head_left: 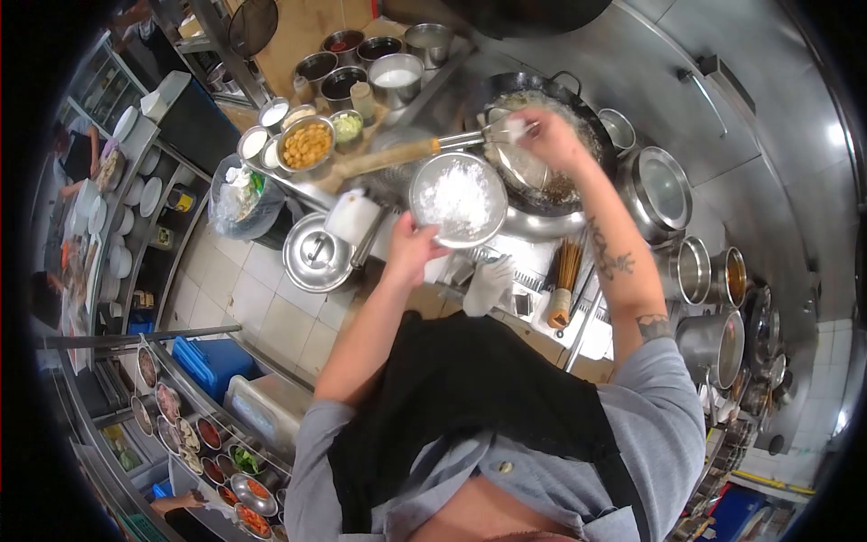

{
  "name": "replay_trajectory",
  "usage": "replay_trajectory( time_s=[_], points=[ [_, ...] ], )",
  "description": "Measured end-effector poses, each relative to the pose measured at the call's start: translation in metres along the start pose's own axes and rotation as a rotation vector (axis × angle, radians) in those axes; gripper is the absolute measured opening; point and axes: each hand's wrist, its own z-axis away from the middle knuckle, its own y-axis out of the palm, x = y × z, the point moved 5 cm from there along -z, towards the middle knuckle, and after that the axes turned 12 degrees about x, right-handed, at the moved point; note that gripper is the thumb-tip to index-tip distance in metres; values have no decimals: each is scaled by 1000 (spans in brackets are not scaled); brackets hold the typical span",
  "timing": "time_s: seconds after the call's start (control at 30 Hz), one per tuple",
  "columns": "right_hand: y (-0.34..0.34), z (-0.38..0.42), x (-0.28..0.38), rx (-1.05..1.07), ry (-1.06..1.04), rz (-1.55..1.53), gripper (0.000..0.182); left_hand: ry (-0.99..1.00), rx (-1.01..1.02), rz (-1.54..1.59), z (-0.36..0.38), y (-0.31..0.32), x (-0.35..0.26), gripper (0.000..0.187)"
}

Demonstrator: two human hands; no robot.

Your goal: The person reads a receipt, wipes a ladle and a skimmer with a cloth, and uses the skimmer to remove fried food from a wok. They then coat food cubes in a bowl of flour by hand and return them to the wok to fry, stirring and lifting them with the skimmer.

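My left hand [415,251] grips the rim of a metal bowl [499,200] that holds white powder [459,199]. My right hand [553,140] reaches over a black wok [596,126] with bubbling oil in it, its fingers closed on a small white piece. What that piece is, I cannot tell. Just under those fingers, a wire-rimmed skimmer [515,163] lies across the wok. Its long wooden handle [388,158] extends left, behind the bowl.
Seasoning pots [397,77] and a bowl of golden pieces [305,144] stand to the left. A lidded pot [316,253] sits lower left. Near my body are a white glove [490,285] and a bamboo brush [562,289]. Metal pots [694,271] line the right side.
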Motion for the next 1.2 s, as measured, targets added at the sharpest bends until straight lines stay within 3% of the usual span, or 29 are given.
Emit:
replay_trajectory(
  time_s=[0.17, 0.27, 0.37, 0.4, 0.5, 0.63, 0.73, 0.8, 0.87, 1.03, 1.2],
  points=[
    [-36, -46, -115, 44, 361, 485, 50, -1, -31, 12, 23, -5, 15, 31],
    [-22, -58, -160, -132, 367, 462, 45, -41, -11, -5, 40, -15, 31, 31],
    [-20, -34, -104, -499, 283, 406, 49, -110, 27, -41, 56, -18, 37, 29],
    [-14, -19, -78, -524, 209, 349, 45, -132, 52, -63, 59, -12, 35, 29],
    [12, 66, 9, -621, -22, 234, 32, -183, 193, -138, 57, 9, 36, 28],
    [53, 219, 71, -679, 65, 29, 22, -227, 477, -270, 54, 41, 52, 29],
    [87, 348, 77, -869, 352, 20, 20, -255, 745, -375, 65, 90, 78, 29],
    [105, 439, 89, -1044, 586, 81, 19, -324, 863, -424, 77, 121, 102, 16],
    [125, 492, 114, -1210, 758, 136, 18, -350, 988, -446, 83, 139, 114, 15],
    [174, 614, 170, -1642, 861, 101, 14, -467, 1256, -528, 165, 214, 164, 16],
    [203, 722, 208, -1772, 929, 144, 15, -650, 1502, -636, 260, 288, 263, 16]
  ],
)
